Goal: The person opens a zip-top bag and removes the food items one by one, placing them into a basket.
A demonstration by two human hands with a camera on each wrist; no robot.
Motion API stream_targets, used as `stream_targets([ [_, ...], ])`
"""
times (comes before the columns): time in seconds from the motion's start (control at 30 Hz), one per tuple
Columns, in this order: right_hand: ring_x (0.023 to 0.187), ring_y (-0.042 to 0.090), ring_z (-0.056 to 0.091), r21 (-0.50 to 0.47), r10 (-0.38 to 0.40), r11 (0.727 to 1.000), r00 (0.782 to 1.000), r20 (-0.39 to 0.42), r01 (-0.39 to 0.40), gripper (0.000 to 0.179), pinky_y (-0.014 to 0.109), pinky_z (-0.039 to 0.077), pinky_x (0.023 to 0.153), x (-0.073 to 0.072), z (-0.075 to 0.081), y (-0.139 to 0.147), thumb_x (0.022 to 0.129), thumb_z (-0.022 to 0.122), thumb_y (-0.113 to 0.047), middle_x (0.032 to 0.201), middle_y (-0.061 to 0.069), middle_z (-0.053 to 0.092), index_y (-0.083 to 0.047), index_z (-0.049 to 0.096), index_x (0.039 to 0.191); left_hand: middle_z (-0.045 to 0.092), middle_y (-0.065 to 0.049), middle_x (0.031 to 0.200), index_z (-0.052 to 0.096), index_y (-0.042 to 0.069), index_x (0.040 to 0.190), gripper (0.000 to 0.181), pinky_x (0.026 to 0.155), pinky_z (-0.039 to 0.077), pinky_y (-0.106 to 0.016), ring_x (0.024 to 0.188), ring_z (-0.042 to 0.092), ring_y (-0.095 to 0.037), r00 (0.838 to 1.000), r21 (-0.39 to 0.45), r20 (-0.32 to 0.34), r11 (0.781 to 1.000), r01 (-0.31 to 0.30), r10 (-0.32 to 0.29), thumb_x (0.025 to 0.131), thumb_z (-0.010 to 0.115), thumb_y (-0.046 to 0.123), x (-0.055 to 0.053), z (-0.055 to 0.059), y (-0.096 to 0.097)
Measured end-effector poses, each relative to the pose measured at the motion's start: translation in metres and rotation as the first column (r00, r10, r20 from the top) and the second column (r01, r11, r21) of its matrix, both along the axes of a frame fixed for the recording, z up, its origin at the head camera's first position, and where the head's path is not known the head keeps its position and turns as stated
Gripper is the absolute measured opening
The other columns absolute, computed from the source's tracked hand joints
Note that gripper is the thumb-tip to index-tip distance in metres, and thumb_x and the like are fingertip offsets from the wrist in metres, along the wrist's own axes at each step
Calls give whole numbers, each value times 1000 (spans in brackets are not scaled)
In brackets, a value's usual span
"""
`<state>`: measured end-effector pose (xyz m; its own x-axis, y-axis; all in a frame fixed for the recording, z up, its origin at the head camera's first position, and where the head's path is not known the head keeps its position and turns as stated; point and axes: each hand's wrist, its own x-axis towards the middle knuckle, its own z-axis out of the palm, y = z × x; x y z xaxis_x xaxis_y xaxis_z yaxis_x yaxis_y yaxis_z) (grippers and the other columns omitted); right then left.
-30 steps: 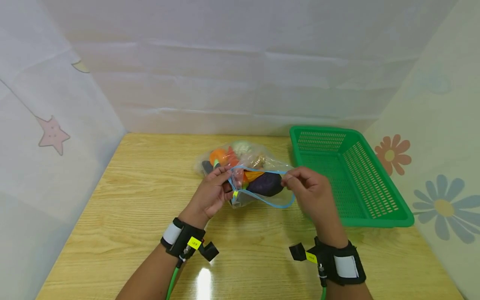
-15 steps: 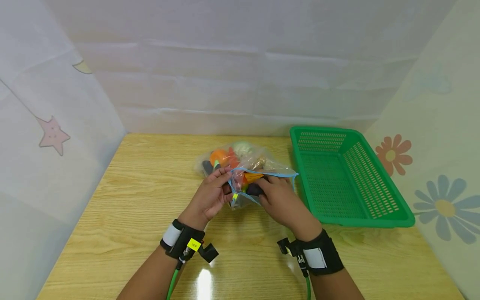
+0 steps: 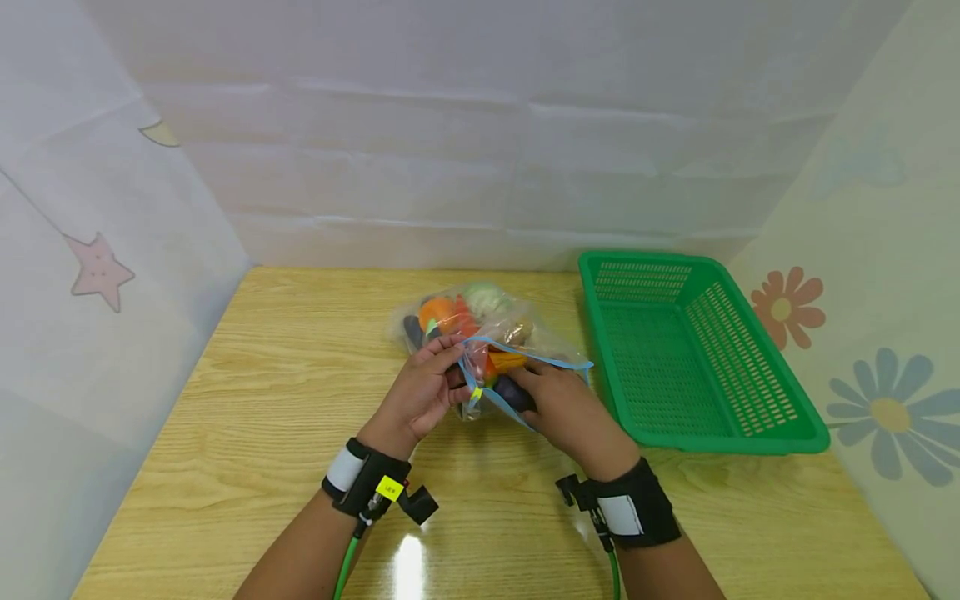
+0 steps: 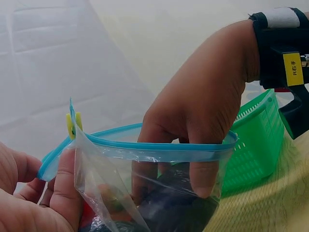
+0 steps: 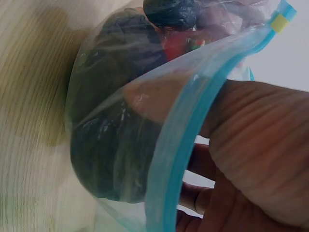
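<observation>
On the left wall hangs a printed pink star (image 3: pixel 102 271), and to its right the wood-grain table (image 3: pixel 277 400) begins. The left hand (image 3: pixel 420 383), above a black wristband, pinches the near-left corner of the clear bag's blue zip edge (image 4: pixel 159 152) between thumb and fingers. The clear bag (image 3: pixel 551 335) lies on the table around the middle, its mouth open toward the person, with a yellow slider (image 3: pixel 477 393) just beside the left hand. Through the film show, from the left, a dark item (image 3: pixel 412 332), an orange piece (image 3: pixel 437 313), a red piece (image 3: pixel 465 317) and a pale green-white piece (image 3: pixel 486 298). Nearer the mouth, still inside, sits a dark purple vegetable (image 3: pixel 513 394). The right hand (image 3: pixel 573 407) reaches in through the mouth, thumb on one side of that vegetable and bent fingers on the other, holding it between them; how firmly, I cannot tell. Just right of the bag stands the green basket (image 3: pixel 727 442), on the table. Beyond it, the right wall carries a red flower (image 3: pixel 781 310) and a blue flower (image 3: pixel 890 415).
</observation>
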<state>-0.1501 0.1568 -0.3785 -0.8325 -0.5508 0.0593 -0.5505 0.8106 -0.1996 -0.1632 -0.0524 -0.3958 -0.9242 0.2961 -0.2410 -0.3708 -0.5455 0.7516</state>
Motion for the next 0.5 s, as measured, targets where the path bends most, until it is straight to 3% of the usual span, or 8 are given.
stream_targets([
  [0.3,102,37,61,24,-13,1000,999,35,12,57,49,52,83,6,5,-1,85,81,-15,124,16,59,-9,56,136,62,-1,88,50,12,118,13,57,51,-21,69,62,-10,1000,-2,-16,1000,1,-1,108,41,13,0,0,-2],
  [0.5,99,32,59,17,59,998,998,-38,-59,41,44,52,79,14,22,4,87,78,-20,119,11,59,-13,64,125,61,1,86,50,12,116,12,56,49,-20,70,62,-10,1000,-26,-27,1000,-10,10,109,41,14,-2,0,-3],
])
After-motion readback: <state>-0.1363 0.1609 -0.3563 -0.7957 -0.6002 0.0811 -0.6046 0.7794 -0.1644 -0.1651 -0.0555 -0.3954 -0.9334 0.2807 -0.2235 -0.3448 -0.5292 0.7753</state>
